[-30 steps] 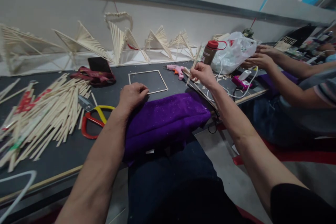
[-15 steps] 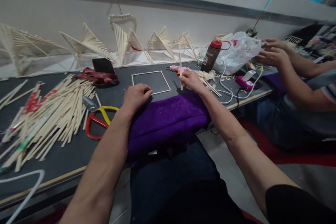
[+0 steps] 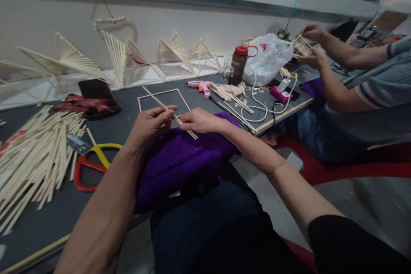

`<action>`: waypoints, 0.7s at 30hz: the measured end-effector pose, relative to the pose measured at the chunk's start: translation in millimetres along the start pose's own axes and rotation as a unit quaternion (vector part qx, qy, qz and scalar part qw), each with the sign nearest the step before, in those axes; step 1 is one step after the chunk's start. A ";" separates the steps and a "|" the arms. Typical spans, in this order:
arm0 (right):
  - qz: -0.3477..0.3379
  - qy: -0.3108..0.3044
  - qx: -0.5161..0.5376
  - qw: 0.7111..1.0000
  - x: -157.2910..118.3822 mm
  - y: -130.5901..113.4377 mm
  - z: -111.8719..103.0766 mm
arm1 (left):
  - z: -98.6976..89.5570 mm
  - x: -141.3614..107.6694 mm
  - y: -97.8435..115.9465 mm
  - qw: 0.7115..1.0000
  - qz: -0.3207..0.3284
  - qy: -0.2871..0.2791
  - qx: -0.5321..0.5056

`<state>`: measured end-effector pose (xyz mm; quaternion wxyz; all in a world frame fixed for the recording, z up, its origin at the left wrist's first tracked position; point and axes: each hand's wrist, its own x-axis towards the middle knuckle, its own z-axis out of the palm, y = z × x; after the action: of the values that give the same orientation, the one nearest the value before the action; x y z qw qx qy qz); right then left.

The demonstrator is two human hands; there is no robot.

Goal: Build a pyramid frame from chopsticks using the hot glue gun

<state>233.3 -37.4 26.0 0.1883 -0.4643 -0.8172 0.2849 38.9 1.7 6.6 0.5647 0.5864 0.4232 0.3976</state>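
Note:
Both of my hands hold thin wooden sticks (image 3: 155,99) that slant across in front of me. My left hand (image 3: 154,120) pinches them near the middle, thumb on top. Closed round their nearer part is my right hand (image 3: 199,120), with the ends poking out below its fingers. How many sticks there are I cannot tell exactly. Behind my hands a square stick frame (image 3: 184,100) lies flat on the dark table. The purple cloth (image 3: 183,158) lies over my lap and the table edge, under my hands.
Left are a pile of loose sticks (image 3: 41,150) and red-and-yellow scissors (image 3: 86,173). A pink glue gun (image 3: 201,86), a bottle (image 3: 236,66) and a plastic bag (image 3: 268,60) stand further right. Fan-shaped stick models (image 3: 175,53) line the wall. A co-worker's hands (image 3: 314,51) hold a stick piece.
My right hand has brought the sticks left and tilted them from upright to slanting. My left hand has risen from the cloth and now grips them too. The view has shifted right.

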 end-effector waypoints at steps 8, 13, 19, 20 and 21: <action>0.223 0.149 -0.218 0.938 -38.0 51.6 -66.3 | -6.3 9.9 0.2 0.994 -0.034 0.071 -0.080; 0.445 0.086 -0.353 0.819 -56.6 112.5 -100.9 | -5.5 9.6 2.0 0.995 -0.016 0.086 -0.052; 0.448 0.075 -0.331 0.827 -43.9 129.5 -98.9 | -10.0 9.6 0.9 0.993 -0.020 0.105 -0.043; 0.447 0.074 -0.331 0.828 -44.5 127.8 -102.2 | -10.8 10.0 0.4 0.994 -0.022 0.104 -0.040; 0.443 0.076 -0.334 0.829 -46.7 124.9 -106.5 | -11.3 10.3 0.1 0.994 -0.024 0.104 -0.036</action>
<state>398.9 3.9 25.6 -0.0626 -0.8311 -0.5525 0.0115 31.6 15.2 7.1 0.5482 0.5105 0.4789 0.4577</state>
